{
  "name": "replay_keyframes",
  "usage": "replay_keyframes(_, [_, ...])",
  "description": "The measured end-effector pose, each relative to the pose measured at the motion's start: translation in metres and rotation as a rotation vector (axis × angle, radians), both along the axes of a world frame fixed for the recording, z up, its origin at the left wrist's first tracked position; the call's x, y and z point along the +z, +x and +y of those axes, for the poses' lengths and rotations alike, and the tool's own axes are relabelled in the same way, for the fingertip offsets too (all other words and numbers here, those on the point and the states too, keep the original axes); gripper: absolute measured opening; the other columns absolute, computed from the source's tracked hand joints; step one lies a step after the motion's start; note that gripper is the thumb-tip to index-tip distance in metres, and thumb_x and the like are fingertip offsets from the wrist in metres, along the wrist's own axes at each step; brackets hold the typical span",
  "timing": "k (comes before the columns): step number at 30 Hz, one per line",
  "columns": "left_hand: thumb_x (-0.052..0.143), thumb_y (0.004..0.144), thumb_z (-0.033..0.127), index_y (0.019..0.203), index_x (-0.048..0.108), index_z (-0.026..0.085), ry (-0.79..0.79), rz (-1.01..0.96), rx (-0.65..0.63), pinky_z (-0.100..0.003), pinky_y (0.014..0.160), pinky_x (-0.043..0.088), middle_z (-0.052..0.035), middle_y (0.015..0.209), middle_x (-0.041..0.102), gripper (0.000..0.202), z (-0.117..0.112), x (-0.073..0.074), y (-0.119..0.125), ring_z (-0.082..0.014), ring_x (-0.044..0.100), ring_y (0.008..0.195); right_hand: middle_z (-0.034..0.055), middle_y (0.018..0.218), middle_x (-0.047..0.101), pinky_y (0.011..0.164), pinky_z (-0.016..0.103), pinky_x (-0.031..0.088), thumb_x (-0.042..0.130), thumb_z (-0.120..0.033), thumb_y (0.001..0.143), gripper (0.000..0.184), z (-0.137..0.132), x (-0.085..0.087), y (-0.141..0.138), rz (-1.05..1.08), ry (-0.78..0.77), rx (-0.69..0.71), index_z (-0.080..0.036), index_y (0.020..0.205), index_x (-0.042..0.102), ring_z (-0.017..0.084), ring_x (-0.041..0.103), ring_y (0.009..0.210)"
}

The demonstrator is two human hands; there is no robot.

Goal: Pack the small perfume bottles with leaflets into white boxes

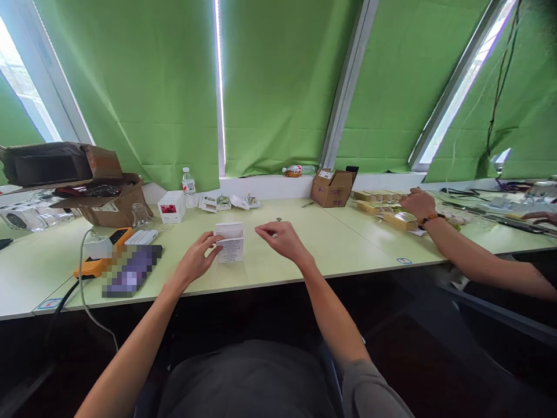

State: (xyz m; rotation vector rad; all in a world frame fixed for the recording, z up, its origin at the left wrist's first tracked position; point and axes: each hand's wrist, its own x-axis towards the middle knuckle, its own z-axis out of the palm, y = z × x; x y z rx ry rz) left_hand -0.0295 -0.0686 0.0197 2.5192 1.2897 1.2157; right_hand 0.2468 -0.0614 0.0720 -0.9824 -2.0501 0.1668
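Observation:
A small white carton [230,251] with printed text on its front stands upright on the table, its top flap raised. My left hand [200,258] grips the carton's left side, thumb on the front and fingers at the upper edge. To the right of it, my right hand [285,239] hovers over the table with its fingers pinched together, apart from the carton. A bit of something small and pale shows at those fingers, too small to name. Just beyond the right hand lies a small dark round thing [279,219].
At left are a phone [133,271], an orange device [93,266] with cables and cardboard boxes [108,209]. Behind stand a white box [171,207], a bottle [188,188] and a brown carton [333,188]. At right, another person's hand [418,203] is over small yellowish boxes [398,219].

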Motion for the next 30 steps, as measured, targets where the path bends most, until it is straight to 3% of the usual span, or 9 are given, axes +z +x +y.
replay_keyframes(3, [0.041, 0.096, 0.041, 0.123, 0.058, 0.029, 0.01, 0.03, 0.035, -0.033, 0.084, 0.054, -0.0069, 0.13, 0.054, 0.035, -0.001, 0.0, -0.001, -0.0184, 0.065, 0.092, 0.0053, 0.094, 0.074, 0.074, 0.032, 0.048, 0.052, -0.038, 0.092, 0.028, 0.009, 0.001, 0.014, 0.018, 0.016, -0.158, -0.021, 0.093, 0.075, 0.02, 0.065, 0.076])
replay_keyframes(7, [0.04, 0.096, 0.043, 0.125, 0.059, 0.031, 0.03, 0.074, 0.119, -0.032, 0.08, 0.055, -0.0061, 0.136, 0.053, 0.036, -0.002, -0.002, -0.001, -0.0207, 0.065, 0.098, 0.007, 0.108, 0.07, 0.078, 0.032, 0.047, 0.055, -0.038, 0.089, 0.034, 0.026, -0.005, 0.033, 0.006, -0.061, -0.329, -0.019, 0.114, 0.067, 0.017, 0.063, 0.072])
replay_keyframes(10, [0.041, 0.096, 0.044, 0.121, 0.063, 0.032, 0.063, 0.089, 0.165, -0.031, 0.077, 0.055, -0.0052, 0.138, 0.052, 0.036, -0.001, -0.003, -0.001, -0.0216, 0.065, 0.101, 0.0108, 0.117, 0.065, 0.084, 0.034, 0.045, 0.056, -0.04, 0.087, 0.047, 0.04, -0.013, 0.042, -0.056, -0.148, -0.419, -0.017, 0.128, 0.057, 0.022, 0.064, 0.092])
replay_keyframes(13, [0.041, 0.096, 0.045, 0.119, 0.065, 0.032, 0.081, 0.095, 0.164, -0.031, 0.078, 0.054, -0.0045, 0.14, 0.051, 0.035, -0.001, -0.003, -0.001, -0.0188, 0.067, 0.092, 0.0147, 0.126, 0.06, 0.088, 0.034, 0.043, 0.06, -0.042, 0.083, 0.057, 0.051, -0.021, 0.047, -0.141, -0.236, -0.467, -0.015, 0.134, 0.051, 0.028, 0.057, 0.111])
replay_keyframes(22, [0.041, 0.095, 0.045, 0.117, 0.066, 0.033, 0.093, 0.112, 0.18, -0.029, 0.075, 0.054, -0.0033, 0.139, 0.052, 0.035, -0.004, -0.001, 0.001, -0.021, 0.067, 0.098, 0.0107, 0.108, 0.067, 0.069, 0.029, 0.044, 0.059, -0.041, 0.082, 0.048, 0.066, -0.038, 0.046, -0.174, -0.384, -0.461, -0.019, 0.124, 0.051, 0.024, 0.063, 0.088])
replay_keyframes(30, [0.04, 0.096, 0.043, 0.116, 0.066, 0.032, 0.117, 0.121, 0.158, -0.029, 0.078, 0.053, -0.0035, 0.138, 0.052, 0.035, -0.004, -0.001, 0.002, -0.0225, 0.062, 0.11, 0.0129, 0.11, 0.068, 0.072, 0.03, 0.04, 0.057, -0.037, 0.085, 0.034, 0.078, -0.047, 0.047, -0.242, -0.344, -0.527, -0.016, 0.112, 0.06, 0.027, 0.062, 0.096])
